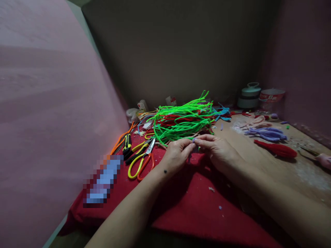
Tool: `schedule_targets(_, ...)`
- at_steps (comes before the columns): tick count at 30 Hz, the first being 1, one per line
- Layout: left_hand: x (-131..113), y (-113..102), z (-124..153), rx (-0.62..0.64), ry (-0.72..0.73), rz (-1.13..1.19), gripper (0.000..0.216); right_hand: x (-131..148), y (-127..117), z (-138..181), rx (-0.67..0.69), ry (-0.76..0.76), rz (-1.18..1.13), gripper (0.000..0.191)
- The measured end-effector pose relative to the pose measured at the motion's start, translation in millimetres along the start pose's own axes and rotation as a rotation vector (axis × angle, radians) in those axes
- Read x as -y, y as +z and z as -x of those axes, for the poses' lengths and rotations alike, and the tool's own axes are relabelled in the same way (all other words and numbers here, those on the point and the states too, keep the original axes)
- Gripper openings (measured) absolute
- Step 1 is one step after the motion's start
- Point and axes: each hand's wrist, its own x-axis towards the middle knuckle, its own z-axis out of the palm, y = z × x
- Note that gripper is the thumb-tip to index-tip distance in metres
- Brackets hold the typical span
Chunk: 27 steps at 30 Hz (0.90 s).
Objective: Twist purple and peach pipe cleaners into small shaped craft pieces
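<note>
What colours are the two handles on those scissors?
One yellow handle, one orange handle; the head view shows both.

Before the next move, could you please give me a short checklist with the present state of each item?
1. Right hand pinching the small purple piece: ok, it sits at the thumb and fingertips.
2. Left hand gripping it too: cannot tell; its fingertips are at the piece, but the contact is too small to make out.
3. Scissors out of both hands: ok, they lie to the left of the left hand.
4. Red cloth free of scraps: not ok, small bits lie on it.
5. Green fuzzy stems clear of the fingers: cannot tell; the pile lies right behind them.
</note>
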Motion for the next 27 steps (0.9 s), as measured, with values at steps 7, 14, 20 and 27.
schedule_targets(7, -2.6, -0.6, -1.1, 0.08, -0.09, 0.098, 0.028, -2.6, 0.8, 1.3, 0.002, -0.042, 0.036, 0.019)
schedule_targets(14, 1.7, 0.3, -3.3, 0.145, -0.154, 0.144, 0.022, 3.6, 2.3, 4.1, 0.004, -0.087, 0.232, 0.02)
schedule_targets(20, 5.0, 1.0, -3.5, 0.228, -0.252, 0.285, 0.018, 0.7, 0.9, 2.7, 0.011, -0.134, 0.304, 0.019)
schedule_targets(27, 4.2, 4.2, -2.1, 0.257, -0.316, 0.414, 0.013, -0.9, 0.1, 1.9, 0.014, -0.128, 0.291, 0.021)
